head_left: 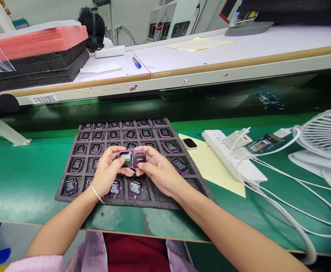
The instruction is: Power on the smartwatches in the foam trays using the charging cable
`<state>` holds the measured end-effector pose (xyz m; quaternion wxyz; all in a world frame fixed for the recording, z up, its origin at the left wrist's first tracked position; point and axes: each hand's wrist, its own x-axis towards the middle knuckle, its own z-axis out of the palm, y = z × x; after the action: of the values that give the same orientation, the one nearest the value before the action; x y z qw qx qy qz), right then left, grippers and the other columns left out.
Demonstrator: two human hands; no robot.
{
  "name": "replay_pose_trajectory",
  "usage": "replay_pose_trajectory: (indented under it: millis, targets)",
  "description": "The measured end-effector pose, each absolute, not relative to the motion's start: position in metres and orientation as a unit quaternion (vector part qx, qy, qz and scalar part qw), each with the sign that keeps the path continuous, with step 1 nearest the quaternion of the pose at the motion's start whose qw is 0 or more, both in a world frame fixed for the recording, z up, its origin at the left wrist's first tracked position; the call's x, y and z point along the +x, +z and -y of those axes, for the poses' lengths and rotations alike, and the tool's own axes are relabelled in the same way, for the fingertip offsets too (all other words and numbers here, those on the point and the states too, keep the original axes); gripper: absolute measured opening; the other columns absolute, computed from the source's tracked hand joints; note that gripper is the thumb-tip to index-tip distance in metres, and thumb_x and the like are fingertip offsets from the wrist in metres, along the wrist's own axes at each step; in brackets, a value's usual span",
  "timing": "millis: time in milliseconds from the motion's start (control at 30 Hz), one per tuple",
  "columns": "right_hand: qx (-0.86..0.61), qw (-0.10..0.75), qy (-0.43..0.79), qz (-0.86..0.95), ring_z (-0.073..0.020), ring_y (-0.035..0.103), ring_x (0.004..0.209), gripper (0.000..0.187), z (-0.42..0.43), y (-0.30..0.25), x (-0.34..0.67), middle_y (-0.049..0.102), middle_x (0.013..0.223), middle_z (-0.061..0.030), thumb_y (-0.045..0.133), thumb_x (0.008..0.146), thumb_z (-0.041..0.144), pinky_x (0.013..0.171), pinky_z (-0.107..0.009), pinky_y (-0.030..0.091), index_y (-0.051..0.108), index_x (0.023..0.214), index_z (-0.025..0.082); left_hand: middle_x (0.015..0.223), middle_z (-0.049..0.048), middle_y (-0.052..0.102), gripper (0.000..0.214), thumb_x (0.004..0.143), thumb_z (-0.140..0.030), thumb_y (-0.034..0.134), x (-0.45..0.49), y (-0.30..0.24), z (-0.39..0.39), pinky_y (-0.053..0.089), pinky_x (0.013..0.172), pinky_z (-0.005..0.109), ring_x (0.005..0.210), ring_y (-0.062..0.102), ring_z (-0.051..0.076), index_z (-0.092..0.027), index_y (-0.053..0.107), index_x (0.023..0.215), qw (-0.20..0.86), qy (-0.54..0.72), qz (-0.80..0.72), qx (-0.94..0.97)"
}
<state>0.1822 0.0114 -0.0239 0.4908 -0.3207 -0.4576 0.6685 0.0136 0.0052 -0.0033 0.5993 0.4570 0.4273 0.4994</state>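
My left hand (106,172) pinches a purple watch case (126,158) whose inside shows a green and white label. Closed on a dark square part (139,158) with a purple edge, my right hand (160,172) holds it against the case's right side. Whether the two pieces are joined I cannot tell. Both hands are above a grey foam tray (154,193) divided into cells. Many cells hold purple-framed smartwatches (136,187) with white text on dark screens. Some cells are hidden behind my hands.
Right of the tray, another watch (189,143) lies on yellow paper (215,164). Beyond are a white power strip (233,155), loose cables and a white fan (325,132). A raised shelf (177,62) carries foam stacks (35,53) and a blue pen (136,62). A person sits behind it.
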Motion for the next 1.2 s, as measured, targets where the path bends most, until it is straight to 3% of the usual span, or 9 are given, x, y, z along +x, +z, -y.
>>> replay_pose_trajectory:
  millis: [333,700,967,1100,1167,1200]
  targets:
    - [-0.326,0.483,0.68,0.445,-0.012,0.058,0.059,0.039,-0.013,-0.023,0.181,0.062,0.075,0.0035,0.074,0.078,0.033,0.062,-0.027,0.044,0.057,0.111,0.02,0.094,0.0002,0.065,0.037,0.074,-0.031,0.068,0.013,-0.003,-0.005,0.063,0.056,0.027,0.056,0.07,0.014,-0.018,0.054,0.106,0.604,0.507,-0.412,0.456]
    - [-0.317,0.494,0.674,0.449,-0.0112,0.06,0.062,0.042,-0.013,-0.025,0.181,0.065,0.086,0.0025,0.07,0.074,0.021,0.064,-0.027,0.046,0.059,0.115,0.02,0.096,0.0006,0.064,0.042,0.071,-0.028,0.068,0.013,-0.002,-0.004,0.061,0.057,0.025,0.057,0.07,0.013,-0.017,0.054,0.109,0.593,0.508,-0.426,0.458]
    - [-0.318,0.494,0.672,0.451,-0.0149,0.064,0.071,0.048,-0.014,-0.023,0.181,0.068,0.093,-0.0012,0.075,0.075,0.025,0.068,-0.028,0.051,0.057,0.12,0.022,0.098,0.0028,0.065,0.053,0.066,-0.017,0.078,0.018,0.01,0.0,0.057,0.063,0.023,0.066,0.067,0.011,-0.018,0.055,0.114,0.592,0.527,-0.4,0.46]
    - [-0.31,0.495,0.659,0.474,-0.0186,0.066,0.087,0.056,-0.016,-0.027,0.181,0.065,0.11,-0.0052,0.081,0.077,0.032,0.08,-0.033,0.055,0.056,0.127,0.025,0.101,0.0038,0.066,0.06,0.062,-0.008,0.085,0.022,0.046,0.048,0.054,0.074,0.02,0.084,0.065,0.012,-0.022,0.062,0.115,0.693,0.486,-0.26,0.464]
    - [-0.31,0.492,0.644,0.498,-0.0175,0.066,0.085,0.057,-0.019,-0.032,0.18,0.063,0.108,-0.0038,0.082,0.079,0.035,0.081,-0.033,0.056,0.056,0.129,0.027,0.096,0.0046,0.068,0.064,0.06,-0.018,0.093,0.021,0.061,0.08,0.056,0.082,0.028,0.09,0.068,0.019,-0.022,0.065,0.117,0.79,0.392,-0.163,0.442]
    - [-0.31,0.491,0.635,0.51,-0.0162,0.066,0.081,0.056,-0.019,-0.034,0.18,0.062,0.105,-0.0026,0.082,0.08,0.036,0.08,-0.032,0.056,0.056,0.129,0.028,0.093,0.0045,0.068,0.055,0.065,-0.028,0.092,0.019,0.066,0.094,0.055,0.086,0.03,0.093,0.069,0.02,-0.022,0.068,0.114,0.811,0.384,-0.135,0.419]
